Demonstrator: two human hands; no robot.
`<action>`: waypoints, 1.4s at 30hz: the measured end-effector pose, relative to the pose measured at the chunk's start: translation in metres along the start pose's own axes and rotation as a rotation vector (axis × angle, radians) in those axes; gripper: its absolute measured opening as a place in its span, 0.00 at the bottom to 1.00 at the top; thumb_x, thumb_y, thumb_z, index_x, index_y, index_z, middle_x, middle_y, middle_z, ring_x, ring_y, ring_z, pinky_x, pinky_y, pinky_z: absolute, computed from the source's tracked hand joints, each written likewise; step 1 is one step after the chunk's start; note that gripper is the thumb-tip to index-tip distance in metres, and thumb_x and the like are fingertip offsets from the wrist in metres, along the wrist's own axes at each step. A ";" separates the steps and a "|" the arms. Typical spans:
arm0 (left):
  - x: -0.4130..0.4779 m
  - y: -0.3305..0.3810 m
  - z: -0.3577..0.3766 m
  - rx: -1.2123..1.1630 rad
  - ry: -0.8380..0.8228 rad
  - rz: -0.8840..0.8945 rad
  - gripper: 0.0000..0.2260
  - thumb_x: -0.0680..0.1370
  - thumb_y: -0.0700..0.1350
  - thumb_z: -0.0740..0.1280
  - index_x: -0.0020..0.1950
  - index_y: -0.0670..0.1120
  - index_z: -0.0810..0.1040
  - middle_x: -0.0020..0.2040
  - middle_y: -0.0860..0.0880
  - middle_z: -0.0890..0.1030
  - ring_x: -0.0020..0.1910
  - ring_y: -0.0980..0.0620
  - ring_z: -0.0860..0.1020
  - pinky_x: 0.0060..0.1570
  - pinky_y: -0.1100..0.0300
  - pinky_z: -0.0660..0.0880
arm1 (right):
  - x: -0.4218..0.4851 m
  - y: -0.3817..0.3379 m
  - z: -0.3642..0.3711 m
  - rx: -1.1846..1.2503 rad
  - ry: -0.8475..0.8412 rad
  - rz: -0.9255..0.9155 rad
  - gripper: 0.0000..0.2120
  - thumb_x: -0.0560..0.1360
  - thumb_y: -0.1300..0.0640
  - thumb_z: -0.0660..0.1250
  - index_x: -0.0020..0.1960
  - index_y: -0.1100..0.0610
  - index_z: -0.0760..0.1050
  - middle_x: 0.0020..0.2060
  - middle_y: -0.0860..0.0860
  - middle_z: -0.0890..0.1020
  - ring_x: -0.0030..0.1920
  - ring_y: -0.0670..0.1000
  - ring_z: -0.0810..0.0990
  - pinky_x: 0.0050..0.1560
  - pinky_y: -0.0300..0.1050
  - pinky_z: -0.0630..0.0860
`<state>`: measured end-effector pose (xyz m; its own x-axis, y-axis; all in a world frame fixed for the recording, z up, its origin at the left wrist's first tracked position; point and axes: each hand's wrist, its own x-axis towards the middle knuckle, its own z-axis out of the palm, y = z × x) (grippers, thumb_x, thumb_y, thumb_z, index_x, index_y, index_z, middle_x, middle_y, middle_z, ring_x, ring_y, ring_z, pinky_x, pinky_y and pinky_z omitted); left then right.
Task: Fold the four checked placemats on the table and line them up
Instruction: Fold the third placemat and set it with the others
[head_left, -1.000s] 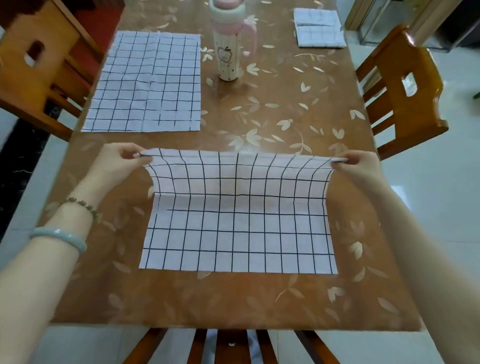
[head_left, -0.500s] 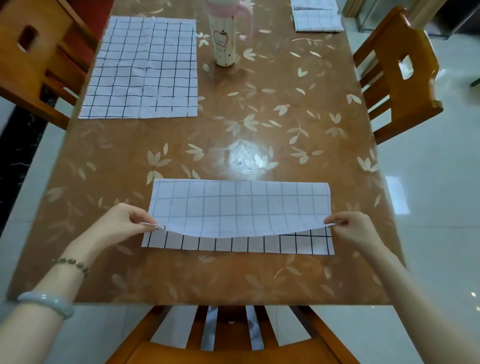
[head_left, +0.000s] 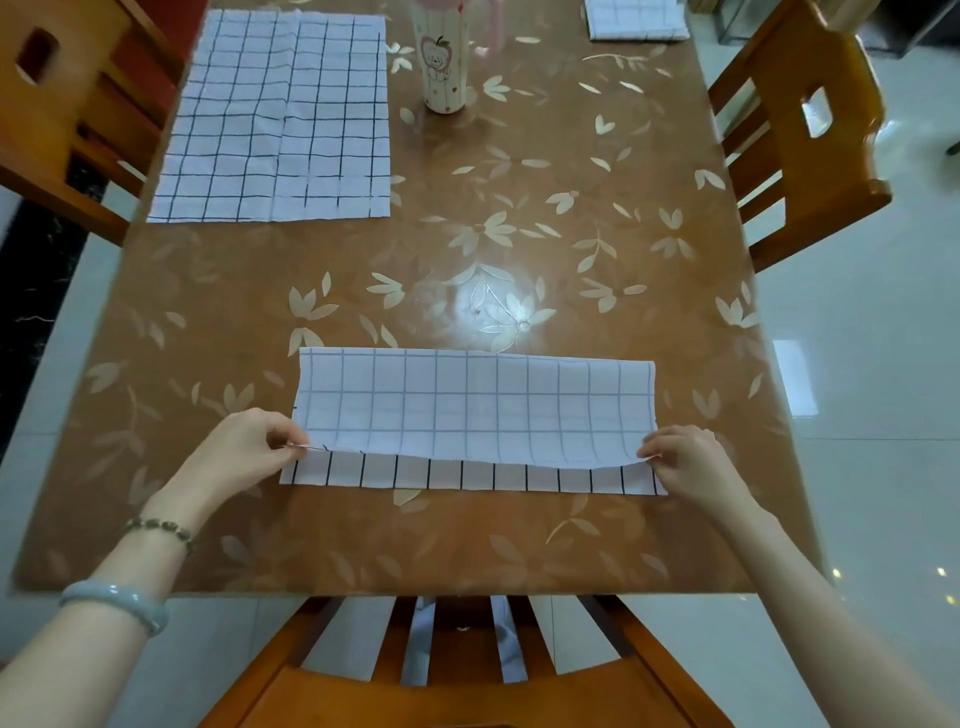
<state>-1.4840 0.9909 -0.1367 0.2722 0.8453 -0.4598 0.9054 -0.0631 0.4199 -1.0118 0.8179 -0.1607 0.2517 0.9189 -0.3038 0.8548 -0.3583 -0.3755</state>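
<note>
- The table (head_left: 519, 540), brown with a pale leaf pattern, carries everything else.
- Three wooden chairs stand at the table: one at its left side (head_left: 67, 114), one at its right side (head_left: 800, 135), one at its near edge (head_left: 457, 680).
- An unfolded placemat (head_left: 275, 119) lies flat at the table's far-left part.
- The half-folded placemat (head_left: 467, 405) lies by the table's near edge. Its top layer is doubled toward the person and stops short, so a strip of the bottom layer shows.
- The left hand (head_left: 244, 452) pinches the top layer's left corner between thumb and fingertips.
- The right hand (head_left: 685, 462) pinches the right corner the same way.
- A folded placemat (head_left: 636, 23) lies at the table's far-right corner, cut off by the frame.
- A pink-and-white cup (head_left: 441, 67) stands upright at the table's far middle.
- A pale bangle (head_left: 114, 608) and a bead bracelet (head_left: 161, 530) circle the left wrist.
</note>
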 end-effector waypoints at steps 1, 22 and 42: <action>0.001 -0.001 0.000 0.035 0.014 0.025 0.06 0.73 0.42 0.72 0.40 0.54 0.83 0.44 0.58 0.81 0.46 0.57 0.77 0.48 0.59 0.73 | 0.000 0.000 0.002 -0.007 0.014 -0.011 0.10 0.69 0.69 0.69 0.42 0.58 0.85 0.48 0.53 0.84 0.51 0.57 0.77 0.47 0.44 0.61; -0.016 0.003 0.015 0.121 0.054 0.229 0.15 0.71 0.34 0.66 0.47 0.54 0.73 0.46 0.58 0.76 0.48 0.59 0.72 0.44 0.57 0.73 | -0.002 -0.014 0.006 0.001 0.327 0.103 0.15 0.67 0.74 0.64 0.53 0.66 0.79 0.51 0.62 0.77 0.54 0.63 0.72 0.53 0.60 0.73; 0.079 0.118 0.125 0.455 0.184 0.256 0.29 0.81 0.57 0.41 0.78 0.45 0.45 0.78 0.49 0.44 0.77 0.53 0.43 0.75 0.49 0.40 | 0.092 -0.149 0.104 -0.215 0.069 -0.295 0.29 0.81 0.45 0.47 0.73 0.64 0.62 0.73 0.58 0.65 0.74 0.56 0.60 0.73 0.54 0.52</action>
<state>-1.3153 0.9844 -0.2212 0.4775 0.8492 -0.2255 0.8784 -0.4671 0.1012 -1.1634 0.9381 -0.2240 0.0038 0.9890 -0.1478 0.9692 -0.0401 -0.2432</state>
